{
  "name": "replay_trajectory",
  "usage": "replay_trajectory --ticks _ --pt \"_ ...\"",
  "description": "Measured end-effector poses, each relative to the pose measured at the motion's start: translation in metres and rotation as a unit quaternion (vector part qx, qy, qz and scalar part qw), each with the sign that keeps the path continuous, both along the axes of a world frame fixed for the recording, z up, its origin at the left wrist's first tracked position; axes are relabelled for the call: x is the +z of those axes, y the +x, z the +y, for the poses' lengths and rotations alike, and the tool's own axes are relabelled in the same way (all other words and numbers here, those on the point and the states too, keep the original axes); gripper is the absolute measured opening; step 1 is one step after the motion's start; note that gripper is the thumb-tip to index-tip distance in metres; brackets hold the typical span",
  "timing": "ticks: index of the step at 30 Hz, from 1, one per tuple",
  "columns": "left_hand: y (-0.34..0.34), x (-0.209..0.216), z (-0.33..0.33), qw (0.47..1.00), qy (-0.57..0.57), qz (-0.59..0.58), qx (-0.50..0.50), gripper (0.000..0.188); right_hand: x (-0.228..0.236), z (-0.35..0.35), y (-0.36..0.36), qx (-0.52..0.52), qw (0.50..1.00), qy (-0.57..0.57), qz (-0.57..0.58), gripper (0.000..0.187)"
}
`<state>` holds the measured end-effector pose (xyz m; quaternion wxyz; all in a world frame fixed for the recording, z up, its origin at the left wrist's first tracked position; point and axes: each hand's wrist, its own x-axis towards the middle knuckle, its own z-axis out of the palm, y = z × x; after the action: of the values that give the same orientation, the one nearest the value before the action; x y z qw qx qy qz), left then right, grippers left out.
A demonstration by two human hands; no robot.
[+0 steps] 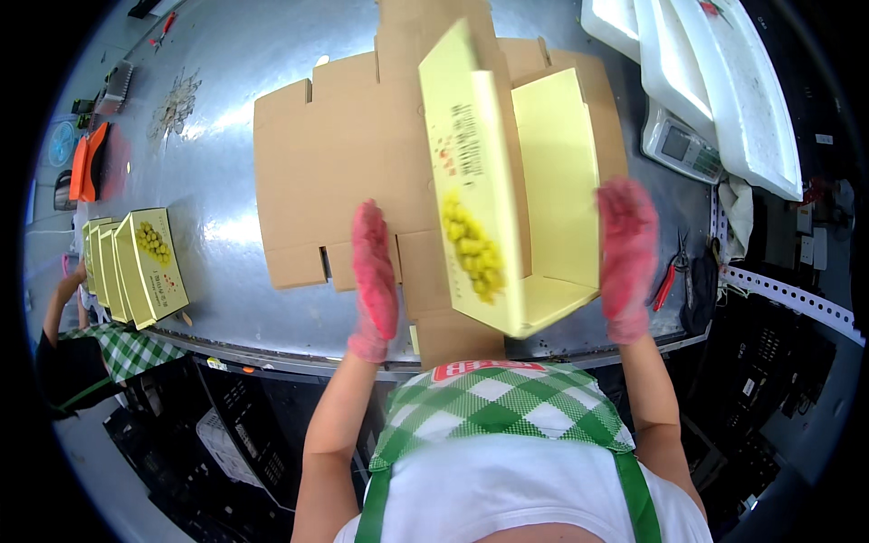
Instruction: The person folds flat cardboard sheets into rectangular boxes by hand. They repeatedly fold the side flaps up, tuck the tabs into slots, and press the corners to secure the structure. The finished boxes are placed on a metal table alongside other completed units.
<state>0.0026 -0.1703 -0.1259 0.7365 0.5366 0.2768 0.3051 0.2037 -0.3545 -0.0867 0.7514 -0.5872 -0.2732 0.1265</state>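
While the left hand was held flat and empty, fingers straight and well apart from the box, the right hand was seen blurred just beside the box's right wall; whether that wall was gripped or merely touched could not be told. Between the two hands, the yellow box was tilted over the cardboard, its grape-printed panel turned left and its hollow inside exposed on the right. Since its walls were raised, its shaping was judged largely done, but no contents could be seen in the visible part of it. Beneath, the slotted cardboard was spread flat, so any folding of it was judged left to be done. Farther left, a row of similar boxes was already formed and set near the table's edge. On the right, pliers were laid near, with a scale and white trays placed farther off.
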Motion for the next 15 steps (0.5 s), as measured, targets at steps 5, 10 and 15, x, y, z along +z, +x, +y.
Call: replay_trajectory --ticks 5,10,15 --pt "0.018 0.018 -0.002 1.0 -0.004 -0.014 -0.025 0.075 0.004 -0.025 0.047 -0.01 0.964 0.153 0.217 0.058" --pt "0.018 0.008 -0.006 0.999 -0.028 -0.005 -0.015 0.074 -0.037 -0.045 0.065 -0.11 0.966 0.064 0.224 0.057" --pt "0.017 0.01 -0.009 0.98 -0.194 -0.024 -0.036 0.065 -0.069 -0.036 0.03 -0.009 0.988 -0.103 0.115 0.058"
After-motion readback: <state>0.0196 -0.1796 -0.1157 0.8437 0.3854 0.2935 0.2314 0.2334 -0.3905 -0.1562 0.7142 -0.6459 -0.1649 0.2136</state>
